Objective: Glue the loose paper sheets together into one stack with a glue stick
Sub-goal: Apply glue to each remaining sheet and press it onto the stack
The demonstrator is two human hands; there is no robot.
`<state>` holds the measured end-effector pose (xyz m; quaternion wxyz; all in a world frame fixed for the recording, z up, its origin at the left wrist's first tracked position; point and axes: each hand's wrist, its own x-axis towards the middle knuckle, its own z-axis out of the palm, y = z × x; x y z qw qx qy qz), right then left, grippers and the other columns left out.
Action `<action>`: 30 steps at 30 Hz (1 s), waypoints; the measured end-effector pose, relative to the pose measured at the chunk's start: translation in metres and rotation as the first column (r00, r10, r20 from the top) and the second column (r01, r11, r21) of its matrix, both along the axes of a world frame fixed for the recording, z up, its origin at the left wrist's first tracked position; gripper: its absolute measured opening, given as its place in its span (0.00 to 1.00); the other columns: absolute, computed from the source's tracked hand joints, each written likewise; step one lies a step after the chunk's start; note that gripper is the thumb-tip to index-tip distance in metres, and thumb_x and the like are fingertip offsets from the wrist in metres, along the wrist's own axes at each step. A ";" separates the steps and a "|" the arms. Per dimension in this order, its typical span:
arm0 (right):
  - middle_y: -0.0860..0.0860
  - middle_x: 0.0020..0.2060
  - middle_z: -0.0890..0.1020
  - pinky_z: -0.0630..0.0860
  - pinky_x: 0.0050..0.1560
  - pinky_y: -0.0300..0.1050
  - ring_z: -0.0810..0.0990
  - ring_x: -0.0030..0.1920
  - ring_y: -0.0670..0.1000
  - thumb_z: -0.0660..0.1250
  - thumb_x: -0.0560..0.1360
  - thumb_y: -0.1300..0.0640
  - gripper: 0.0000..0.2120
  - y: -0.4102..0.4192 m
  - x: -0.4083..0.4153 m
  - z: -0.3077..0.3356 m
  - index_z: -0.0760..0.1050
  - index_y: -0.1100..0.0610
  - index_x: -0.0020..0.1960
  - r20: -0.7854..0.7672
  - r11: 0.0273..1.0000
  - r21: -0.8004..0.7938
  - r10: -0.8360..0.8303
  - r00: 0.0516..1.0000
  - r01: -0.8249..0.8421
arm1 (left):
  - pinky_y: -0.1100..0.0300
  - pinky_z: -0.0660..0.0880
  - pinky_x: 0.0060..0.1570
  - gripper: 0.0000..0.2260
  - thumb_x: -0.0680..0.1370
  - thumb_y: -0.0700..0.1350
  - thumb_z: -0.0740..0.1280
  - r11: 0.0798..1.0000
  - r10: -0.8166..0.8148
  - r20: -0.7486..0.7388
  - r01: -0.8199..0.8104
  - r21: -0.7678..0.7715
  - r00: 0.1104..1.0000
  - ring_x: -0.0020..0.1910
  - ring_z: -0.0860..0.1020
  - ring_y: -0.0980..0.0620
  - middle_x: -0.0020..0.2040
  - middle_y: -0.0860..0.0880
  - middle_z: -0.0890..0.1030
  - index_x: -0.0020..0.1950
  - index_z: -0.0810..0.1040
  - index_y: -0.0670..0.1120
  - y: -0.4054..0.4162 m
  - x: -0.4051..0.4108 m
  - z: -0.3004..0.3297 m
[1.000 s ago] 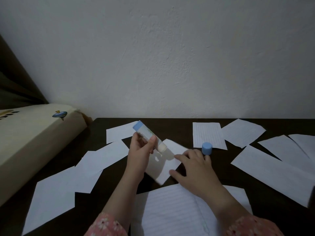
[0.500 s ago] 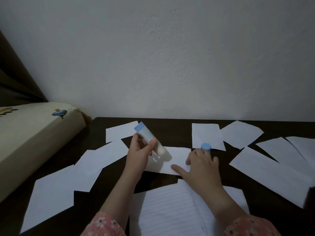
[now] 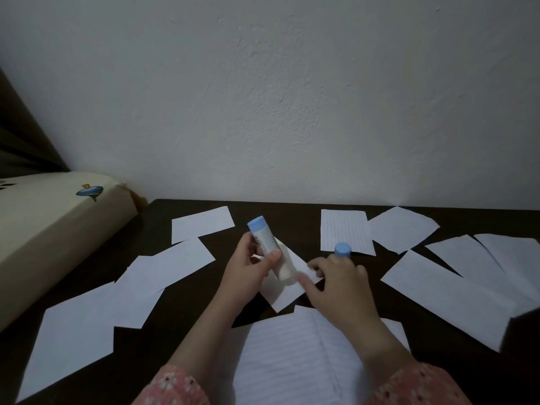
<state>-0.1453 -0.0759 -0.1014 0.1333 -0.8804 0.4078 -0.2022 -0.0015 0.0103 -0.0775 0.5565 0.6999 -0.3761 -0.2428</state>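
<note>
While the left hand [image 3: 248,270] grips the glue stick [image 3: 270,252], tip slanting toward 5 o'clock onto a slip [image 3: 287,290] | right hand [image 3: 336,280], nearer, pins slip's 3 o'clock edge, fingers bent | cap [image 3: 342,250] just beyond.

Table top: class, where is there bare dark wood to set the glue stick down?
Bare wood shows between the left sheets and the lined sheet, and along the wall edge of the table. Around both hands and the blue cap it is crowded.
</note>
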 end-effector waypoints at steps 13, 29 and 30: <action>0.45 0.55 0.72 0.63 0.60 0.46 0.68 0.59 0.46 0.57 0.79 0.43 0.13 -0.005 -0.006 -0.005 0.72 0.44 0.61 -0.016 1.000 -0.006 -0.018 1.000 0.018 | 0.64 0.74 0.46 0.20 0.77 0.49 0.68 0.997 -0.064 0.208 0.052 0.060 0.976 0.49 0.76 0.55 0.55 0.57 0.74 0.64 0.63 0.59 -0.009 -0.011 -0.009; 0.46 0.56 0.69 0.59 0.62 0.47 0.64 0.61 0.47 0.60 0.77 0.45 0.17 -0.009 -0.008 -0.007 0.68 0.42 0.66 -0.073 0.999 0.048 0.021 0.997 -0.017 | 0.65 0.74 0.39 0.21 0.76 0.46 0.69 0.972 -0.227 0.411 0.176 0.158 0.883 0.42 0.76 0.53 0.50 0.57 0.75 0.60 0.64 0.66 -0.011 -0.016 -0.007; 0.46 0.56 0.69 0.60 0.62 0.48 0.64 0.61 0.47 0.60 0.77 0.45 0.17 -0.009 -0.008 -0.007 0.68 0.42 0.66 -0.073 0.999 0.051 0.019 0.997 -0.016 | 0.65 0.74 0.40 0.20 0.77 0.46 0.68 0.970 -0.230 0.408 0.175 0.168 0.884 0.42 0.76 0.53 0.50 0.57 0.74 0.60 0.64 0.65 -0.010 -0.015 -0.007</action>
